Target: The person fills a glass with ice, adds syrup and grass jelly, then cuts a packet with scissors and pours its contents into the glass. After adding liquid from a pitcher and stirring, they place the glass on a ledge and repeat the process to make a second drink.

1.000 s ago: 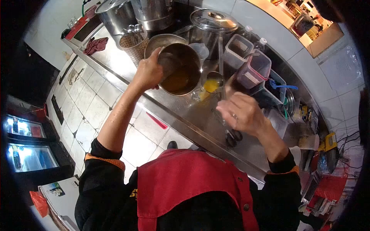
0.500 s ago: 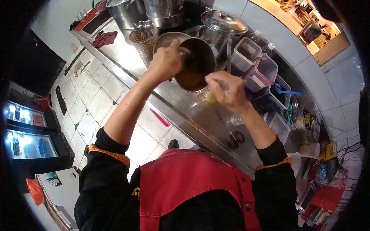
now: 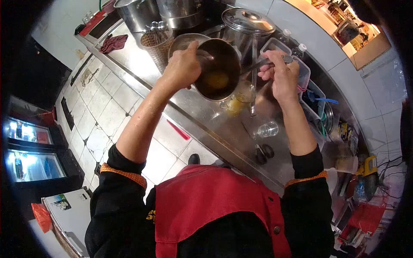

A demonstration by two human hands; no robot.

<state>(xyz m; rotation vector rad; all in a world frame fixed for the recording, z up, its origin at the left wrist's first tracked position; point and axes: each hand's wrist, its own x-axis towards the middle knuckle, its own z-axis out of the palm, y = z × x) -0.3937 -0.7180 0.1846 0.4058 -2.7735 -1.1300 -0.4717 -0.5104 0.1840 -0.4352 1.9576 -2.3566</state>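
My left hand (image 3: pixel 184 64) is closed around the handle at the side of a metal pot (image 3: pixel 230 56), which is tilted so that its mouth faces me. Some yellowish liquid (image 3: pixel 215 79) lies at its bottom. My right hand (image 3: pixel 284 79) grips a long-handled metal utensil (image 3: pixel 258 64) that slants toward the pot's right rim; I cannot make out its far end. Just below the pot, a clear glass vessel (image 3: pixel 235 105) with yellow contents stands on the steel counter. Behind the pot there is a round metal lid or bowl (image 3: pixel 177 44), partly hidden.
A clear glass (image 3: pixel 268 129) and black-handled scissors (image 3: pixel 263 153) lie nearer me on the counter (image 3: pixel 215 124). Plastic containers (image 3: pixel 304 75) line the right side. A lidded pot (image 3: pixel 247 26) and a woven utensil holder (image 3: pixel 157 47) stand at the back.
My right hand has moved up and away from the pot's lower rim, with the utensil's handle now showing. The pot has tipped slightly more toward me, and the clear glass has come into sight.
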